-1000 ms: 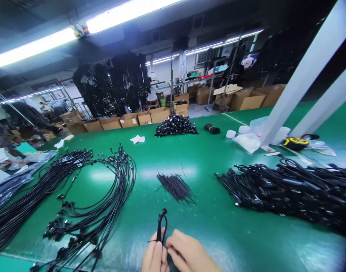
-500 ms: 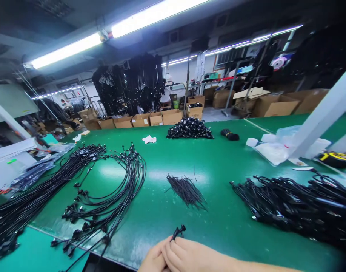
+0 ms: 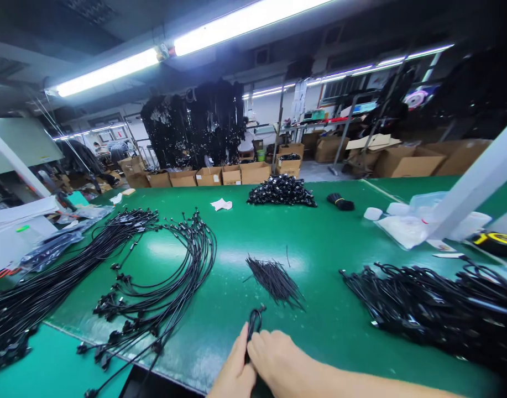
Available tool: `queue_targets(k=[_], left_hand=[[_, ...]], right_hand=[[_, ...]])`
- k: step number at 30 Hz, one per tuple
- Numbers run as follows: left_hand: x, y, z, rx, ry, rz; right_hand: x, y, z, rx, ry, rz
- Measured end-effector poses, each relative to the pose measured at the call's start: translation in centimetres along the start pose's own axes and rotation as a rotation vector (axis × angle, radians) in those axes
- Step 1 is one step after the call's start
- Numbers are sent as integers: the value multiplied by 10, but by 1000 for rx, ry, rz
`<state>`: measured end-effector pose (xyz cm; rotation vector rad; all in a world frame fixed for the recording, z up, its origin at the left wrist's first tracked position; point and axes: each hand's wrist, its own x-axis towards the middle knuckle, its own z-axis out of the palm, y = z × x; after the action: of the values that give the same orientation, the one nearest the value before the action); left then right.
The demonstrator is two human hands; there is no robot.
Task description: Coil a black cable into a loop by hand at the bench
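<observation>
We've got both hands right at the near edge of the glossy green worktable [image 3: 328, 326] — the left hand [image 3: 235, 371] and right hand [image 3: 278, 362] pressed together, fingers pinching 1 small folded black cable [image 3: 253, 322] whose looped end sticks up just above the knuckles.

Progress, as far as we can judge: the heap of bundled black cables [image 3: 435, 304] on the right looks like finished ones, while the long loose black cables with connectors [image 3: 162, 287] fanned out on the left look like what's left — and that's a lot. Ahead of the hands sits a little bunch of thin black twist ties [image 3: 273, 279], so plenty of those remain too. We'd call it maybe midway, hard to say.

Labels: nothing readable anywhere. The brown cardboard boxes [image 3: 232, 174] along the far edge are too blurry, and the yellow-and-black tape roll [image 3: 496, 240] at far right shows no legible text.
</observation>
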<state>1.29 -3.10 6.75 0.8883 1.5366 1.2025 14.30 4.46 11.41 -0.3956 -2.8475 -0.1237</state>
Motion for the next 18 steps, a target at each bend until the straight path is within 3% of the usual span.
queue_targets(k=[2, 5, 8, 12, 16, 18], left_hand=[[4, 9, 4, -72, 89, 88], [7, 20, 8, -158, 182, 229], [3, 16, 6, -11, 205, 420], [-3, 2, -4, 372, 51, 452], [-2, 10, -15, -9, -26, 150], [-4, 19, -19, -121, -71, 101]], right_hand=[[10, 4, -5, 297, -10, 190], [17, 6, 0, 817, 75, 477], [12, 8, 10, 1202, 56, 631], [2, 10, 11, 1241, 85, 638], [1, -3, 6, 1112, 64, 350], [2, -8, 8, 1074, 29, 310]])
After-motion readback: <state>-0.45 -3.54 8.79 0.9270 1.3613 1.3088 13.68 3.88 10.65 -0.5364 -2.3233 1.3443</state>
